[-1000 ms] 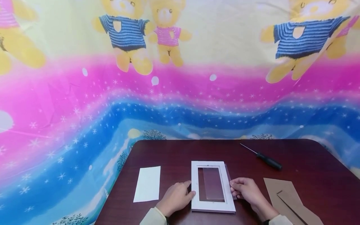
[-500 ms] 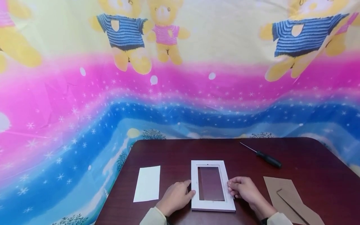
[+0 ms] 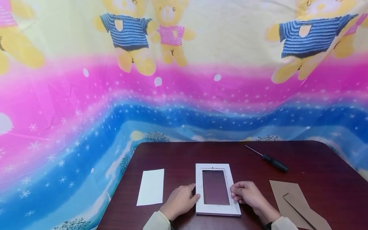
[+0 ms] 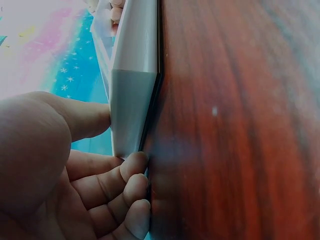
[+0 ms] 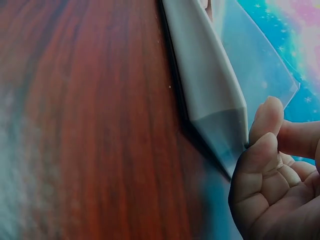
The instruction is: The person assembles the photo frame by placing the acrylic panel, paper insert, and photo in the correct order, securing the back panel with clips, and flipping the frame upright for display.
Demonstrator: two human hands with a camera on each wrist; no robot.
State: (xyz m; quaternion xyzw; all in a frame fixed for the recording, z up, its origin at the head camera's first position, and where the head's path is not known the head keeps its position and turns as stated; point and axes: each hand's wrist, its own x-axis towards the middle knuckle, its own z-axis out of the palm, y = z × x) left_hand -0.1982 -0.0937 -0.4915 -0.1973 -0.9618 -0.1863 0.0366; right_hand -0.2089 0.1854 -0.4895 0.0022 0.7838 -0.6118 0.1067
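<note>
A white rectangular frame (image 3: 203, 210) lies on the table, its inner ledge facing up. At its left edge is my left hand (image 3: 179, 202); in the left wrist view that hand (image 4: 75, 175) has its thumb on the upper edge of the frame (image 4: 132, 100) and its fingers curled at the side. My right hand (image 3: 249, 195) is over the right edge. In the right wrist view its thumb and forefinger (image 5: 270, 117) pinch a clear sheet (image 5: 257, 60), tilted above the frame (image 5: 210, 85). The sheet's outline in the head view is faint.
White paper (image 3: 150, 188) lies on the dark red table (image 3: 184, 153) at the left. A black-handled screwdriver (image 3: 275, 163) is at the back right. Nearer on the right is a brown backing board (image 3: 284, 188) with a narrow strip. A printed curtain (image 3: 184, 105) hangs behind.
My right hand has moved left with the clear sheet, which stuck out past the frame's right side and now lies over the opening. My left hand has stayed at the frame's left edge.
</note>
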